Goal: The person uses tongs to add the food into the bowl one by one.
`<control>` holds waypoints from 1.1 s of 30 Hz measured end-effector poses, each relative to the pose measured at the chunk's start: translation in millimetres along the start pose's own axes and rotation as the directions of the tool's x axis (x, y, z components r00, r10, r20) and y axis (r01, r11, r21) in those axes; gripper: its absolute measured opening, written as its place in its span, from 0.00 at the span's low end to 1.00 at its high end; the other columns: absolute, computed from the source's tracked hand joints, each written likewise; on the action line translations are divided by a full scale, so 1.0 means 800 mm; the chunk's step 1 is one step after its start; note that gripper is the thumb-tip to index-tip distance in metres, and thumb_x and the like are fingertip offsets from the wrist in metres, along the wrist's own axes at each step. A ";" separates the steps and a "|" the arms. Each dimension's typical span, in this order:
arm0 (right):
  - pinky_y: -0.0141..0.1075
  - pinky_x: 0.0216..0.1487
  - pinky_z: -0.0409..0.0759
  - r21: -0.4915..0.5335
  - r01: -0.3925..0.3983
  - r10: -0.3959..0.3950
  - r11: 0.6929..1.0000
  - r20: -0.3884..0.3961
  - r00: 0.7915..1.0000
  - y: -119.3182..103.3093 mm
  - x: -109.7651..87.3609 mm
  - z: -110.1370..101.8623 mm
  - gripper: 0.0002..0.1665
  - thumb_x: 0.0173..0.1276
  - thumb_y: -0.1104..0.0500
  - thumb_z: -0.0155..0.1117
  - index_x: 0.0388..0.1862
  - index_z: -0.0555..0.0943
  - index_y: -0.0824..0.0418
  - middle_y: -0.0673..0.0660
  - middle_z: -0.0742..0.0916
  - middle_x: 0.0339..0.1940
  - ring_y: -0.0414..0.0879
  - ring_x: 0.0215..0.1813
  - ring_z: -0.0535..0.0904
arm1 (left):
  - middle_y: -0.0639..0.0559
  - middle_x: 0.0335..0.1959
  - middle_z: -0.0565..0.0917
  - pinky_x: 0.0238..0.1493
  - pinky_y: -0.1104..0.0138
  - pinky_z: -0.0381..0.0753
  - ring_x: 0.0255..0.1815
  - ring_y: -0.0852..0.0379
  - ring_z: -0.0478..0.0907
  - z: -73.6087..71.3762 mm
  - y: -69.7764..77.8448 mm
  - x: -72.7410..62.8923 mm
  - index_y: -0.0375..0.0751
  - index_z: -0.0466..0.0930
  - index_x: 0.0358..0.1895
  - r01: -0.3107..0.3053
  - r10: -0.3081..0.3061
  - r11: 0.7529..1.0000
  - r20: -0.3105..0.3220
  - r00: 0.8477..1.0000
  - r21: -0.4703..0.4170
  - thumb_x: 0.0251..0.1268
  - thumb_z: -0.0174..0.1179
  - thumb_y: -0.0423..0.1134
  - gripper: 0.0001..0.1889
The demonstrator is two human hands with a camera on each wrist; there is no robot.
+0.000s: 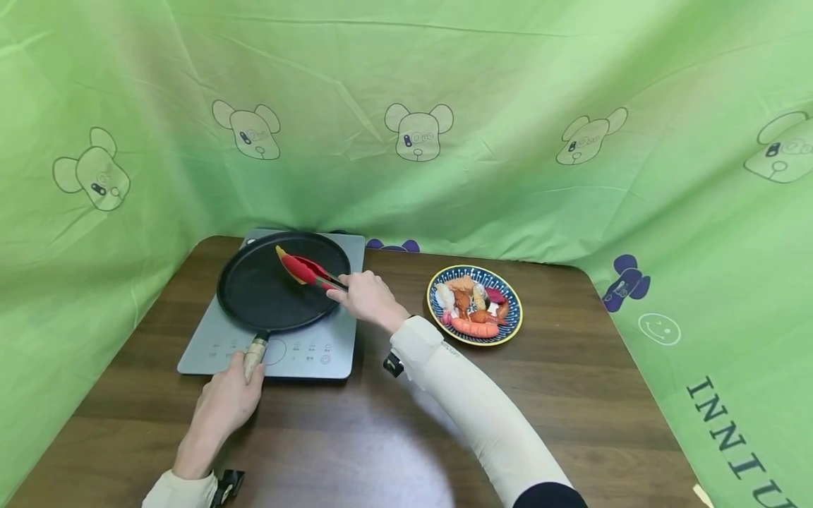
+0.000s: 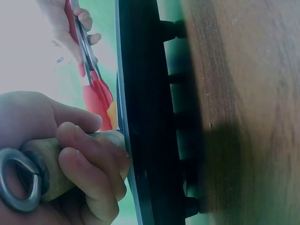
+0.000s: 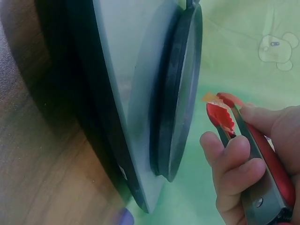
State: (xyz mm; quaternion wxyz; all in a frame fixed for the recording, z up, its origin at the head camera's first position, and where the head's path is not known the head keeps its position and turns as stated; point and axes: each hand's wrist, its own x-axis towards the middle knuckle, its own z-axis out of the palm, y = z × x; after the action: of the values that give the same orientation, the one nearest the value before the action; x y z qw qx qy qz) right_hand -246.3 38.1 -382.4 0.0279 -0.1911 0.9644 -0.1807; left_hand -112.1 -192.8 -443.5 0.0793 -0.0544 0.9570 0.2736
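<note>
A round black frying pan (image 1: 279, 296) sits on a flat silver induction cooktop (image 1: 343, 339). My left hand (image 1: 229, 398) grips the pan's pale wooden handle (image 1: 255, 356), and its curled fingers show around the handle in the left wrist view. Over the pan's right side, my right hand (image 1: 371, 300) holds red-tipped tongs (image 1: 305, 269). A small yellow food piece (image 1: 280, 251) pokes out between the tong tips; the tips hide most of it. In the right wrist view the tongs (image 3: 255, 154) stand above the pan's rim, squeezed between thumb and fingers.
To the right of the cooktop stands a blue patterned plate (image 1: 516, 310) with a yellow rim, piled with several toy-like foods, among them a pink sausage (image 1: 473, 327). The brown wooden table (image 1: 356, 451) is backed by a green printed cloth (image 1: 495, 197).
</note>
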 end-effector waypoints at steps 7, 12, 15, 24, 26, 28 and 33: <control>0.33 0.19 0.67 0.010 -0.008 0.008 1.000 0.009 1.000 -0.001 0.006 -0.001 0.22 0.69 0.40 0.54 0.50 0.79 0.53 0.53 0.77 0.24 0.44 0.19 0.71 | 0.37 0.27 0.73 0.21 0.57 0.66 0.22 0.47 0.69 0.000 0.001 -0.002 0.22 0.50 0.65 -0.007 0.007 1.000 -0.002 1.000 -0.005 0.73 0.39 0.52 0.34; 0.34 0.21 0.68 -0.004 -0.017 0.017 1.000 0.014 1.000 -0.006 0.012 -0.001 0.23 0.69 0.39 0.54 0.49 0.79 0.53 0.53 0.78 0.26 0.44 0.22 0.72 | 0.40 0.25 0.70 0.19 0.59 0.64 0.21 0.48 0.68 -0.001 0.003 -0.003 0.23 0.51 0.64 -0.013 0.013 1.000 -0.003 1.000 -0.013 0.74 0.38 0.52 0.32; 0.34 0.22 0.68 0.003 -0.017 0.017 1.000 0.019 1.000 -0.008 0.014 -0.001 0.21 0.69 0.40 0.55 0.45 0.79 0.54 0.52 0.77 0.25 0.44 0.23 0.73 | 0.40 0.25 0.70 0.19 0.59 0.64 0.21 0.48 0.68 -0.001 0.002 -0.003 0.23 0.51 0.64 -0.009 0.009 1.000 -0.001 1.000 -0.011 0.74 0.38 0.52 0.33; 0.33 0.20 0.67 -0.006 -0.022 0.022 1.000 0.005 1.000 -0.017 0.021 0.002 0.19 0.69 0.39 0.54 0.38 0.78 0.53 0.52 0.76 0.23 0.44 0.22 0.72 | 0.39 0.26 0.71 0.20 0.59 0.65 0.22 0.47 0.68 -0.002 0.003 -0.004 0.23 0.49 0.65 0.015 -0.015 1.000 0.004 1.000 -0.005 0.74 0.39 0.51 0.33; 0.34 0.20 0.67 -0.005 -0.030 0.030 1.000 0.007 1.000 -0.019 0.021 0.004 0.19 0.69 0.39 0.55 0.38 0.78 0.52 0.52 0.76 0.24 0.45 0.22 0.72 | 0.38 0.27 0.72 0.21 0.58 0.66 0.23 0.47 0.69 -0.002 0.004 -0.004 0.23 0.49 0.66 0.018 -0.018 1.000 0.004 1.000 -0.007 0.74 0.39 0.51 0.33; 0.35 0.21 0.68 -0.010 -0.033 0.033 0.999 0.006 0.999 -0.021 0.022 0.006 0.18 0.69 0.39 0.55 0.38 0.78 0.52 0.52 0.77 0.25 0.45 0.24 0.73 | 0.36 0.29 0.73 0.21 0.58 0.66 0.23 0.47 0.69 -0.001 0.005 -0.004 0.23 0.49 0.66 0.017 -0.017 1.000 0.002 1.000 -0.007 0.74 0.39 0.51 0.33; 0.36 0.21 0.69 -0.027 -0.027 0.026 0.999 -0.009 1.000 -0.024 0.020 0.008 0.18 0.68 0.40 0.56 0.38 0.79 0.52 0.52 0.78 0.25 0.46 0.25 0.74 | 0.37 0.29 0.73 0.21 0.57 0.66 0.23 0.47 0.70 0.001 0.005 -0.005 0.23 0.50 0.65 0.013 -0.013 1.000 -0.011 1.000 -0.004 0.73 0.40 0.50 0.32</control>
State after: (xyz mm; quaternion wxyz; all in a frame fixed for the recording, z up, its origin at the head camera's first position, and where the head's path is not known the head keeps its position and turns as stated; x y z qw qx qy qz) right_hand -253.6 13.5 -381.1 0.0236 -0.1779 0.9693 -0.1683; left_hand -108.7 -189.0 -441.4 0.0756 -0.0624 0.9566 0.2746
